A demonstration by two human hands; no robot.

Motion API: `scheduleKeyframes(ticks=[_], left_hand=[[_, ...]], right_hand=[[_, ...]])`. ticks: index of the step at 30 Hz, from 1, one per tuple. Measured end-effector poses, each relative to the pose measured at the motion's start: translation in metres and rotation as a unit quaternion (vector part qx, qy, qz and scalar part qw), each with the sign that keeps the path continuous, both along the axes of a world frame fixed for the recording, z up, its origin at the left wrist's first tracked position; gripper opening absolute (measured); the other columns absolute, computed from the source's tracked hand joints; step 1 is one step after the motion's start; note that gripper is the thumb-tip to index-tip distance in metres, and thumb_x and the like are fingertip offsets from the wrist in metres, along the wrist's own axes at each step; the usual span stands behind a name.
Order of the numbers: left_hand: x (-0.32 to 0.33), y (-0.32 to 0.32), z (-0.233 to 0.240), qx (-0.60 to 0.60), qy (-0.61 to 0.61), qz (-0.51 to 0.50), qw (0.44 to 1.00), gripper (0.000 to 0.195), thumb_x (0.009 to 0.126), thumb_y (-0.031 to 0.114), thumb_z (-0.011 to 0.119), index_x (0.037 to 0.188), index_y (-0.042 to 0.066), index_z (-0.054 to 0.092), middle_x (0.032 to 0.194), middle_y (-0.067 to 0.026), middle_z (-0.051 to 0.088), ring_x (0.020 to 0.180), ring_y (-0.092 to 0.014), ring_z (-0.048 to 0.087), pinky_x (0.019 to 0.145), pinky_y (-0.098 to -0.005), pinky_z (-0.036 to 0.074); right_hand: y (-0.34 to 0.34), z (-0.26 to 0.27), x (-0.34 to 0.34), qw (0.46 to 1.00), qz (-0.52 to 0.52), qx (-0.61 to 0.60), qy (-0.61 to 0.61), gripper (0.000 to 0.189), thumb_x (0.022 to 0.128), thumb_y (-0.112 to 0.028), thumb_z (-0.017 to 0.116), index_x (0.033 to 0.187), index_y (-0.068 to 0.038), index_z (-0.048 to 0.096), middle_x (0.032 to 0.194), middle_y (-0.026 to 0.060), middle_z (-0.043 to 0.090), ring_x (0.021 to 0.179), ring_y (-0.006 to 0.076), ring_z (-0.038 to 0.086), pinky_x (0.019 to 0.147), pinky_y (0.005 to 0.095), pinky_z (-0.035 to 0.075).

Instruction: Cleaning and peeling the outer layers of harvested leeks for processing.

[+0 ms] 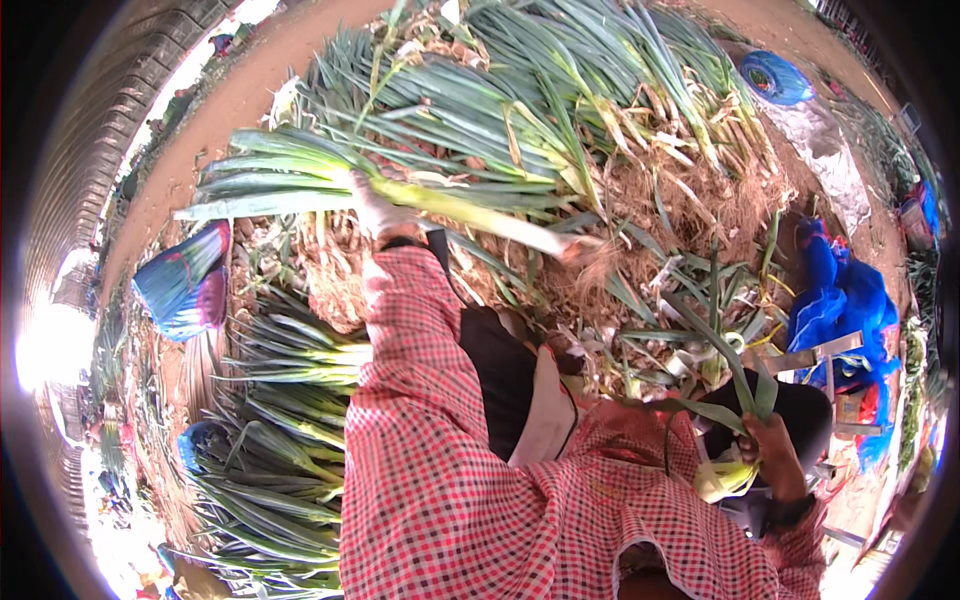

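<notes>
My left hand (373,204) reaches forward, blurred, with its fingers around a whole leek (480,215). The leek's green leaves fan out to the left, and its white shaft ends in hairy roots at the right. Beyond and beneath it spreads a big heap of leeks (465,105), many with roots still on. At my right side, my right hand (776,454) grips loose leek leaves (724,367), some pointing up and a pale end hanging below the fist. Leaf scraps (675,360) litter the ground in front of me.
Leeks lie in rows (285,450) at my left. Blue mesh sacking (840,307) is bunched at the right near a metal frame (814,352). Filled net sacks stand farther off, one at the left (184,281) and another at the upper right (776,77). White sheeting (825,154) covers some ground.
</notes>
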State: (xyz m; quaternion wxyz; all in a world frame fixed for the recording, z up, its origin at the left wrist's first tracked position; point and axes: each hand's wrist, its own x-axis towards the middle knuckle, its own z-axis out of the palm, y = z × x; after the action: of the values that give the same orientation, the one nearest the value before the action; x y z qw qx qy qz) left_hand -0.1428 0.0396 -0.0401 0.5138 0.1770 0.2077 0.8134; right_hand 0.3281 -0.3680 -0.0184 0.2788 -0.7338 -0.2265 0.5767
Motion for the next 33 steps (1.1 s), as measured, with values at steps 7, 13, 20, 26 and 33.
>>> scheduleKeyframes(ticks=[7,13,20,26,33], left_hand=[[0.073,-0.035,0.035,0.132,0.056,-0.181,0.973,0.062,0.073,0.045,0.066,0.116,0.005,0.046,0.094,-0.0054,0.056,0.079,-0.018,0.056,0.074,-0.0349,0.051],[0.139,-0.059,0.056,0.183,-0.014,-0.325,0.928,0.068,0.077,0.043,0.063,0.127,0.005,0.034,0.117,-0.0104,0.050,0.105,-0.023,0.051,0.095,-0.0424,0.039],[0.132,-0.060,0.055,0.135,0.035,-0.276,0.951,0.054,0.080,0.033,0.062,0.120,0.004,0.041,0.109,-0.0061,0.051,0.098,-0.021,0.051,0.093,-0.0449,0.040],[0.131,-0.063,0.062,0.123,0.070,-0.204,0.969,0.044,0.078,0.008,0.064,0.117,0.010,0.044,0.105,-0.0079,0.053,0.093,-0.020,0.053,0.080,-0.0393,0.047],[0.127,-0.064,0.060,0.124,0.012,-0.261,0.957,0.049,0.079,0.012,0.064,0.120,0.011,0.038,0.101,-0.0104,0.053,0.090,-0.022,0.053,0.079,-0.0407,0.046]], right_hand=[[0.182,0.034,-0.078,0.620,0.218,0.498,-0.566,0.023,0.070,-0.014,0.066,0.089,-0.004,0.060,0.087,0.0107,0.059,0.082,0.0250,0.057,0.080,0.0368,0.042],[0.292,0.041,-0.208,0.676,0.117,0.655,-0.317,0.035,0.063,0.000,0.066,0.097,-0.006,0.060,0.085,0.0134,0.060,0.081,0.0309,0.055,0.073,0.0369,0.046],[0.264,0.027,-0.226,0.638,0.246,0.654,-0.324,0.019,0.063,0.000,0.059,0.081,-0.006,0.055,0.079,0.0091,0.055,0.077,0.0265,0.053,0.070,0.0407,0.040],[0.246,0.019,-0.218,0.475,0.275,0.762,-0.343,0.027,0.061,-0.008,0.064,0.086,-0.003,0.056,0.077,0.0056,0.052,0.077,0.0227,0.052,0.077,0.0403,0.036],[0.295,0.032,-0.220,0.771,0.074,0.606,-0.179,0.016,0.068,-0.005,0.063,0.083,-0.004,0.056,0.080,0.0065,0.055,0.076,0.0276,0.053,0.074,0.0410,0.039]])
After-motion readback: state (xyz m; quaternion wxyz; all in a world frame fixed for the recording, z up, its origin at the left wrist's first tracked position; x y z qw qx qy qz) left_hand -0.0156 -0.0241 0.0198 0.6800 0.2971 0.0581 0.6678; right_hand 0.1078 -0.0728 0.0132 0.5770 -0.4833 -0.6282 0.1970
